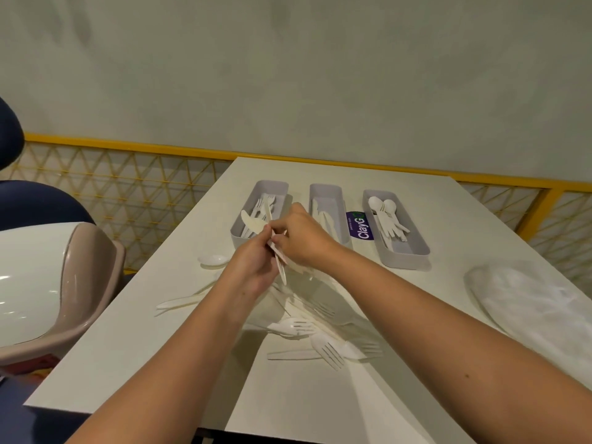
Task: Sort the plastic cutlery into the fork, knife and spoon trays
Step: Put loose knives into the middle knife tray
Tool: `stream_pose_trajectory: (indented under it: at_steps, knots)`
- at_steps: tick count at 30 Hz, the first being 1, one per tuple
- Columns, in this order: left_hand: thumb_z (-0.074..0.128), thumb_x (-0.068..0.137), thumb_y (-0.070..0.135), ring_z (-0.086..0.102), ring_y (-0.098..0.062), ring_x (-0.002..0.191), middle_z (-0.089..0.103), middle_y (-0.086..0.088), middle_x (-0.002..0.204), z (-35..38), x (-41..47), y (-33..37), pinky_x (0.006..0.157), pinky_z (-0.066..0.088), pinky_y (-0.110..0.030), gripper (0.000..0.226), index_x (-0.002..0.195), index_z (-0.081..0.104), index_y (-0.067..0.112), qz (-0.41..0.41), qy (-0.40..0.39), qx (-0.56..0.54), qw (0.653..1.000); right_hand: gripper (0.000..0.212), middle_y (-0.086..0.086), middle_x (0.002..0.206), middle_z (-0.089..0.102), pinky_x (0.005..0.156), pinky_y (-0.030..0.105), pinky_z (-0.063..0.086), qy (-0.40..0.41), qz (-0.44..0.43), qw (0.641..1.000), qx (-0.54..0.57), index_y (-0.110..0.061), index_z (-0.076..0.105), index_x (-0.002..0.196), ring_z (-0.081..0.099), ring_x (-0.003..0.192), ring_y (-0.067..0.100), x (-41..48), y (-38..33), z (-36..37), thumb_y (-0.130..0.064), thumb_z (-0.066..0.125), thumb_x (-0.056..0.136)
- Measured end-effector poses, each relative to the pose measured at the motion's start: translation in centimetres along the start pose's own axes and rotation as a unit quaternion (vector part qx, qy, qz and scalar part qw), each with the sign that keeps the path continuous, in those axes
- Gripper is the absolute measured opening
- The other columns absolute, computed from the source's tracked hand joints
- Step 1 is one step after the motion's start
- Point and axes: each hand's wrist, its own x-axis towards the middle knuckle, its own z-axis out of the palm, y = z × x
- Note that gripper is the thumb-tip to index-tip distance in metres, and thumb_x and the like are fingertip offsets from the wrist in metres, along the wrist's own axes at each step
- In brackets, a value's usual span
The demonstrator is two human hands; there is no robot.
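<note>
Three grey trays stand in a row at the table's far side: the left tray (239, 226) holds forks, the middle tray (326, 190) holds knives, the right tray (413, 251) holds spoons. My left hand (253, 267) and my right hand (304, 235) meet in front of the left tray, both gripping a small bunch of white plastic cutlery (253, 224) that includes knives. A loose pile of white forks, knives and spoons (320, 334) lies on the table beneath my forearms. A single spoon (213, 260) lies to the left.
A purple label (360, 226) lies between the middle and right trays. A crumpled clear plastic bag (531, 299) sits at the right edge. A white and beige chair (64, 283) stands left of the table. A yellow railing (128, 145) runs behind.
</note>
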Motion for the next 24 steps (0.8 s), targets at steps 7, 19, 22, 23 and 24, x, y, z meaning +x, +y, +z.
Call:
stream_pose_trajectory:
  at_steps: [7,19,22,23,24]
  knots:
    - [0.03,0.103,0.024,0.057,-0.012,0.052,0.058,0.0,0.057,-2.8,1.2,2.8,0.054,0.048,-0.023,0.036,0.072,0.045,0.013,0.029,0.022,0.042,0.998,0.029,0.019,0.117,0.064,0.08,0.039,0.049,0.008,0.06,0.998,-0.008,0.003,0.065,0.114,0.061,0.091,0.029,1.7,2.4,-0.9,-0.004,0.045,0.095]
    - [0.03,0.103,0.024,0.034,-0.007,0.033,0.039,0.006,0.045,-4.3,1.3,4.7,0.039,0.036,-0.013,0.032,0.075,0.043,0.014,0.061,0.008,0.053,0.997,0.02,0.013,0.102,0.058,0.074,0.032,0.047,-0.11,0.085,0.972,-0.187,0.0,0.061,0.107,0.056,0.085,0.027,1.0,6.2,2.8,0.0,0.055,0.088]
    - [0.031,0.103,0.024,0.034,-0.007,0.034,0.039,0.006,0.045,-4.5,1.4,4.6,0.039,0.035,-0.014,0.031,0.077,0.044,0.014,0.063,0.01,0.061,0.996,0.018,0.004,0.072,0.044,0.056,0.026,0.036,-0.116,0.088,0.968,-0.206,-0.006,0.051,0.071,0.046,0.066,0.022,0.9,6.3,2.4,-0.001,0.056,0.087]
    - [0.031,0.103,0.023,0.034,-0.008,0.034,0.039,0.006,0.045,-4.5,1.4,4.5,0.039,0.036,-0.014,0.03,0.077,0.044,0.014,0.063,0.011,0.063,0.996,0.025,0.002,0.066,0.041,0.053,0.025,0.034,-0.12,0.086,0.967,-0.208,-0.009,0.045,0.065,0.045,0.063,0.022,0.8,6.4,2.3,-0.001,0.056,0.086]
    - [0.031,0.103,0.023,0.034,-0.008,0.034,0.039,0.006,0.045,-4.5,1.4,4.5,0.039,0.036,-0.014,0.03,0.077,0.044,0.014,0.062,0.01,0.065,0.996,0.023,0.002,0.066,0.041,0.052,0.025,0.033,-0.123,0.084,0.968,-0.204,-0.008,0.046,0.067,0.046,0.064,0.022,0.7,6.6,2.2,0.0,0.056,0.086]
